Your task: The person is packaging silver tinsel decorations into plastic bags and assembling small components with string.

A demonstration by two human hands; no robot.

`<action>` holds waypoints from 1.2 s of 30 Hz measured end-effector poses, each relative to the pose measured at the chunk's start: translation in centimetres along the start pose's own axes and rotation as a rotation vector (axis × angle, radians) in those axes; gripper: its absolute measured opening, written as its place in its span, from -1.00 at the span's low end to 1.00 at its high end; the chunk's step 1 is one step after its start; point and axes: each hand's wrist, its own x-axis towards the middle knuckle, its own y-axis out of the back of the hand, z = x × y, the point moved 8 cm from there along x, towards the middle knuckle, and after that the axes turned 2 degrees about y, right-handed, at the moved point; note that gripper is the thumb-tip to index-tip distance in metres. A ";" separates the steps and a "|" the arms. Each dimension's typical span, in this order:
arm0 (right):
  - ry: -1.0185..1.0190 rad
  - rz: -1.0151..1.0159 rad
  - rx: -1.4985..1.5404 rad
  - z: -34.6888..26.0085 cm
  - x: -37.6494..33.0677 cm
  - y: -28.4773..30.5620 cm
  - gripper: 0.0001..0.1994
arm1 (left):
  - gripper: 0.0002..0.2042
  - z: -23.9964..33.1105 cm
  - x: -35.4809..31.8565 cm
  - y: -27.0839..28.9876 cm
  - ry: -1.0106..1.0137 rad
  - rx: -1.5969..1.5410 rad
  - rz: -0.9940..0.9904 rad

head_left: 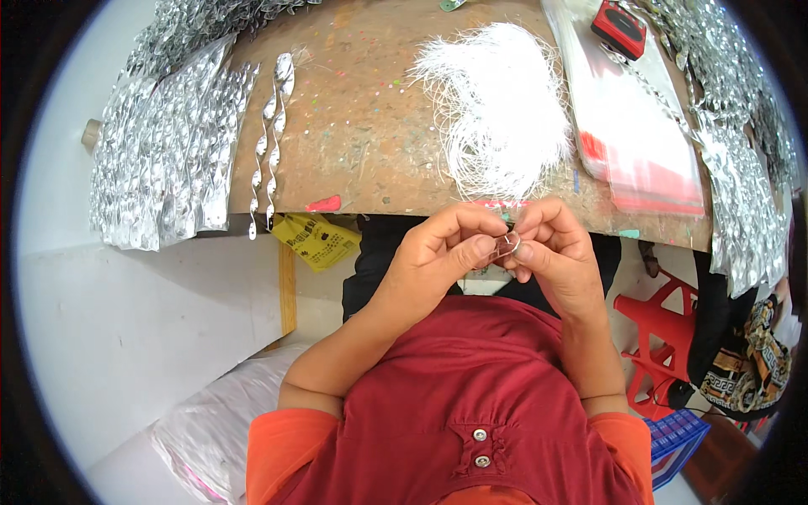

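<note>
Just off the front edge of the table (362, 168), my left hand (448, 252) and my right hand (555, 246) meet with thumbs and forefingers pinched together. Between them is a small, thin, pale loop (510, 242); whether it is string or wire I cannot tell. Both hands are closed on it, and the fingers hide part of it. A tangled heap of white strings (505, 109) lies on the table beyond my hands. To its left, two silver twisted spiral strips (273, 143) hang slightly over the front edge.
Bundles of silver twisted strips cover the left end (168, 151) and right end (741, 168) of the table. Clear plastic bags (627, 118) lie at right with a red-and-black device (620, 29). A red stool (661, 328) and blue crate (677, 442) stand below, near a person's dark-clothed leg.
</note>
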 end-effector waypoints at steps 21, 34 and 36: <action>0.297 0.035 -0.922 -2.5 -0.1 -0.3 -0.89 | -0.88 -2.3 1.9 -0.1 0.089 -0.295 -0.055; 0.179 0.140 -0.442 -2.1 0.0 1.0 -0.88 | -0.84 -0.8 -0.4 2.5 0.108 0.440 -0.012; 0.133 0.108 -0.378 -1.2 0.2 1.0 -0.88 | -0.84 -0.1 -1.2 3.4 0.101 0.521 0.032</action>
